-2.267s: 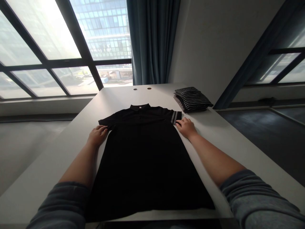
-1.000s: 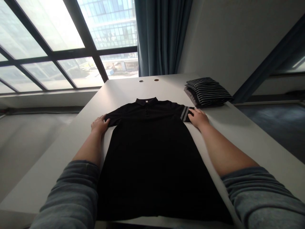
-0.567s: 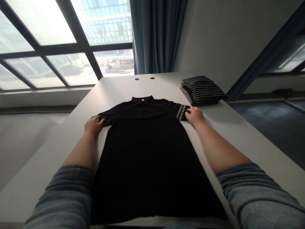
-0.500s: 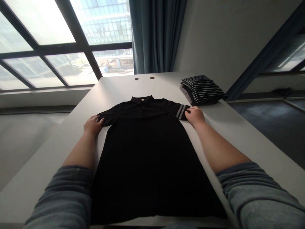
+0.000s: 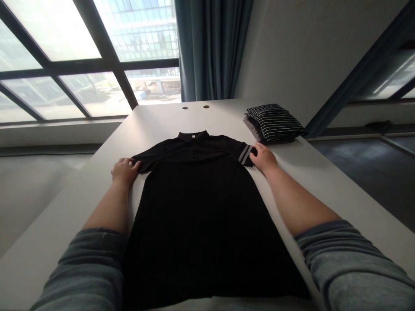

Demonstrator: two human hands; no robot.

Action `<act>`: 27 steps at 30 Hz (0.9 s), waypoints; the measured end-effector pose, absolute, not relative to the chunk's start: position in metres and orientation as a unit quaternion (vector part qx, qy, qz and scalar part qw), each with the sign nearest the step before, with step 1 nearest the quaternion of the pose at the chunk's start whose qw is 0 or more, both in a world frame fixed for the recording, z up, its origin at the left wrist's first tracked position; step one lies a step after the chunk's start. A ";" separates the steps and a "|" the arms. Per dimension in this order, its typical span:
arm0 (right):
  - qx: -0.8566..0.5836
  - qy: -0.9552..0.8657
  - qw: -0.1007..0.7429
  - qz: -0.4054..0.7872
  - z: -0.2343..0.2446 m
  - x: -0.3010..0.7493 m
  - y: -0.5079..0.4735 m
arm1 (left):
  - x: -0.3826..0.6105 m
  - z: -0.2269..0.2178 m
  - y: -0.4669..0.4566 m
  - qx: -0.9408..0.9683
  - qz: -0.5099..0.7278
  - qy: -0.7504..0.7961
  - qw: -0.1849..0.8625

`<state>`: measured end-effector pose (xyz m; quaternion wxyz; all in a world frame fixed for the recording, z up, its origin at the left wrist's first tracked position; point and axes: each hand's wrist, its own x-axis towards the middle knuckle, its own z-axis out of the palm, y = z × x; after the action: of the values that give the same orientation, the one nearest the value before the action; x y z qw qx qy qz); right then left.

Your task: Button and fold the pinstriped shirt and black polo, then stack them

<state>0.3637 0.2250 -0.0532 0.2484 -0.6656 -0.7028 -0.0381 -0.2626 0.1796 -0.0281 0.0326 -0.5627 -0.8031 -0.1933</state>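
Note:
A black polo shirt (image 5: 201, 207) lies spread front side up, its collar at the far end and its hem near me. Two grey stripes run across the sleeve on the right. At the cuff of the left-side sleeve, my left hand (image 5: 126, 171) is closed with thumb and fingers on the fabric. My right hand (image 5: 264, 159) pinches the cuff of the striped sleeve. Both sleeves stretch outward, flat against the white table (image 5: 155, 121).
A stack of folded clothes (image 5: 275, 123), black with white stripes on top and grey below, sits at the back right. Two round cable holes mark the table's far end. Behind it hang a blue curtain (image 5: 210, 52) and large windows (image 5: 145, 34).
The striped sleeve's cuff has shifted slightly inward with my right hand. My left hand stays at its cuff, almost unmoved. The view has tilted a little.

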 end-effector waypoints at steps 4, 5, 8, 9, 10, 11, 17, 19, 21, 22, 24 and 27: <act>-0.639 -0.747 0.181 0.009 -0.055 0.362 0.226 | -0.262 -0.030 0.180 -0.641 -0.221 -0.733 0.052; -0.646 -0.744 0.168 0.013 -0.056 0.362 0.227 | -0.262 -0.031 0.181 -0.659 -0.211 -0.721 0.043; -0.670 -0.725 0.161 0.009 -0.058 0.363 0.229 | -0.262 -0.033 0.185 -0.669 -0.152 -0.728 0.006; -0.678 -0.717 0.162 0.004 -0.058 0.363 0.229 | -0.262 -0.033 0.186 -0.663 -0.138 -0.736 0.001; -0.686 -0.710 0.163 -0.002 -0.058 0.363 0.229 | -0.262 -0.034 0.186 -0.657 -0.129 -0.742 0.002; -0.693 -0.702 0.162 -0.009 -0.057 0.362 0.228 | -0.262 -0.033 0.186 -0.654 -0.126 -0.746 0.006; -0.732 -0.671 0.114 -0.035 -0.025 0.344 0.232 | -0.250 -0.015 0.193 -0.616 -0.091 -0.782 0.014; -0.685 -0.714 0.135 -0.053 -0.008 0.323 0.244 | -0.232 0.000 0.207 -0.636 -0.059 -0.769 0.037; -0.620 -0.769 0.150 -0.044 0.007 0.292 0.262 | -0.202 0.015 0.228 -0.690 -0.056 -0.719 0.062; -0.594 -0.791 0.143 -0.029 0.012 0.275 0.273 | -0.184 0.020 0.239 -0.715 -0.059 -0.695 0.052; -0.557 -0.823 0.116 0.001 0.016 0.240 0.294 | -0.145 0.026 0.263 -0.751 -0.047 -0.657 0.034; -0.537 -0.838 0.081 0.050 0.007 0.203 0.321 | -0.097 0.016 0.294 -0.785 -0.017 -0.618 0.015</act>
<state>0.2031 0.3208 0.0067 0.0807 -0.5371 -0.8381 0.0501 -0.0968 0.2939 0.0161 0.0152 -0.7855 -0.6184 -0.0174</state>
